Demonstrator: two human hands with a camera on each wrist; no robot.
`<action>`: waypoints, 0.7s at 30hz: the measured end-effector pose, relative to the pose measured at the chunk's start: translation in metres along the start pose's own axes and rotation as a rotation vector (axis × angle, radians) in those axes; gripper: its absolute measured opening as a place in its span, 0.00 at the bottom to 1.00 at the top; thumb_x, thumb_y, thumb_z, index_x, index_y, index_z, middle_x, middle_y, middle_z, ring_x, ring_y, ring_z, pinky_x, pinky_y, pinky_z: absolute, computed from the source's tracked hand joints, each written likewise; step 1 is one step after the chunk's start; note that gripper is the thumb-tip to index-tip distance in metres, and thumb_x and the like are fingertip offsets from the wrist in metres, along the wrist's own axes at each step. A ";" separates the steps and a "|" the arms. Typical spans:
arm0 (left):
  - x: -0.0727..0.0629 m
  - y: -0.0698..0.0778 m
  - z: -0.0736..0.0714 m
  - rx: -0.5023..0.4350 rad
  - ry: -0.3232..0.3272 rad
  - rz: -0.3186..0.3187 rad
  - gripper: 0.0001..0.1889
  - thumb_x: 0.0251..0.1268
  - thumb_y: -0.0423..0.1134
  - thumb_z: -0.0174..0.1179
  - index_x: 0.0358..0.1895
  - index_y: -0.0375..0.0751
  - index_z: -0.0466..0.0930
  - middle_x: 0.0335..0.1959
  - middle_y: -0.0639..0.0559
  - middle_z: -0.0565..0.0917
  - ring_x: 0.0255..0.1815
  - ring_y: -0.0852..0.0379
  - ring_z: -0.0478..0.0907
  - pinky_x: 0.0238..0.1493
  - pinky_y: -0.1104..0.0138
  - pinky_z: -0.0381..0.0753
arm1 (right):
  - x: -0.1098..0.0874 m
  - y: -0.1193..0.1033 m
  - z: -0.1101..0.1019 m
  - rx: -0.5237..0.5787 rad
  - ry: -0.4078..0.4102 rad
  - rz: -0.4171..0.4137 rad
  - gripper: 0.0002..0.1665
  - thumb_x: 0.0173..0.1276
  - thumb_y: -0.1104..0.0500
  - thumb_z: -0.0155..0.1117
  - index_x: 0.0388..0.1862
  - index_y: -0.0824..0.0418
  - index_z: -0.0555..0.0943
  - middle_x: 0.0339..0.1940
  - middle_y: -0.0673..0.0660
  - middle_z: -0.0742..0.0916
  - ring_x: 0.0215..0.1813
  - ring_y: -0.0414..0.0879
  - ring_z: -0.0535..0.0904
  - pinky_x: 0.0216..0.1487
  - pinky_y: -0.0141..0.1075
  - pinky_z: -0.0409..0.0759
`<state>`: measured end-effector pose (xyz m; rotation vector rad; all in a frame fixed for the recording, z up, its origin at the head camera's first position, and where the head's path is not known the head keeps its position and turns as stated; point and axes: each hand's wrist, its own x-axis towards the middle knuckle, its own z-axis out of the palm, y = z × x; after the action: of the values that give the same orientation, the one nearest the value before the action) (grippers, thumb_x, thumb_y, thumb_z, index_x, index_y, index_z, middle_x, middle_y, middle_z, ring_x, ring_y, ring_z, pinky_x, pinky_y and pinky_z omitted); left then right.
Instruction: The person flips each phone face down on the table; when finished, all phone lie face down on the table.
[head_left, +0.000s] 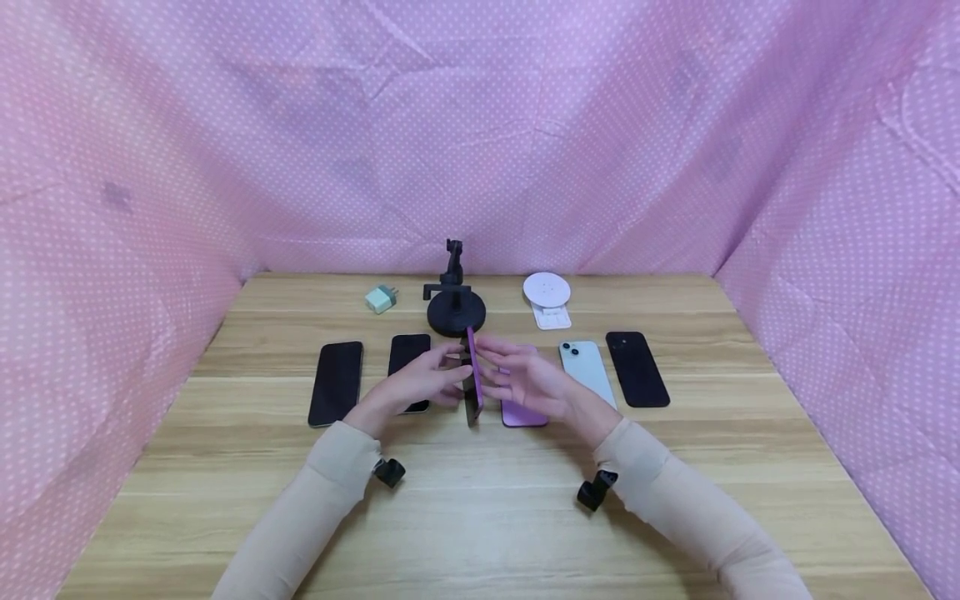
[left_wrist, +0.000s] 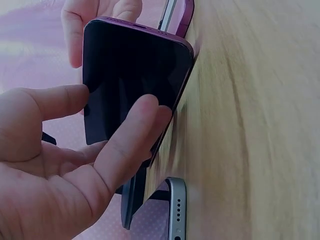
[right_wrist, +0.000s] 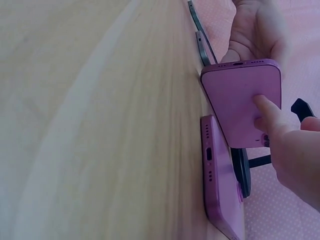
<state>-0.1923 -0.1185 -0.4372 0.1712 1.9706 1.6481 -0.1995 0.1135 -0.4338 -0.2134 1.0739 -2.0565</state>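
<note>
A purple phone [head_left: 474, 375] with a dark screen is held on its long edge, close over the table, between both hands. Its screen [left_wrist: 125, 65] faces the left hand [head_left: 423, 379], whose thumb and fingers are extended against the upper edge and screen. From the other side, the right hand [head_left: 536, 383] sets straight fingertips on the phone's purple back [right_wrist: 235, 95]. Below the right hand a second purple phone [head_left: 525, 414] lies back up. Under the left hand is a phone [head_left: 408, 348] with its black screen up. Behind the held phone stands a black phone stand [head_left: 456, 315].
Farther left lies another phone [head_left: 335, 383], screen up. Right of the hands are a pale blue phone [head_left: 590, 371] and a black phone [head_left: 637, 369], backs up. A mint plug charger [head_left: 381, 298] and a white round stand [head_left: 547, 290] sit toward the back, before a pink curtain [head_left: 480, 150].
</note>
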 end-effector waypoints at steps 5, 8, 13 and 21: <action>-0.004 0.000 -0.002 -0.045 0.003 -0.004 0.33 0.79 0.43 0.56 0.79 0.41 0.53 0.68 0.32 0.69 0.52 0.39 0.83 0.50 0.52 0.86 | 0.002 0.002 0.000 -0.008 -0.014 0.005 0.30 0.84 0.65 0.40 0.82 0.62 0.54 0.83 0.60 0.58 0.76 0.51 0.66 0.71 0.48 0.71; -0.005 0.001 -0.003 -0.076 0.008 -0.007 0.33 0.79 0.43 0.56 0.79 0.42 0.54 0.66 0.32 0.70 0.50 0.40 0.84 0.50 0.52 0.86 | 0.004 0.004 0.000 -0.023 -0.017 0.005 0.30 0.84 0.64 0.39 0.82 0.63 0.54 0.83 0.61 0.58 0.76 0.53 0.65 0.72 0.49 0.70; -0.007 -0.002 -0.006 -0.110 0.003 0.006 0.32 0.79 0.43 0.56 0.79 0.40 0.55 0.63 0.31 0.71 0.50 0.40 0.84 0.50 0.52 0.86 | 0.009 0.008 -0.002 -0.105 -0.035 0.048 0.32 0.84 0.63 0.38 0.83 0.61 0.51 0.82 0.61 0.59 0.80 0.57 0.57 0.76 0.51 0.62; -0.009 -0.008 -0.014 -0.121 -0.035 0.037 0.33 0.79 0.44 0.55 0.79 0.39 0.54 0.64 0.30 0.72 0.49 0.41 0.84 0.51 0.52 0.86 | 0.014 0.014 -0.004 -0.200 -0.063 0.120 0.32 0.84 0.62 0.38 0.84 0.59 0.52 0.84 0.58 0.54 0.83 0.54 0.46 0.79 0.54 0.52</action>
<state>-0.1895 -0.1361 -0.4408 0.1906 1.8460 1.7701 -0.2028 0.1019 -0.4496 -0.3049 1.2237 -1.8250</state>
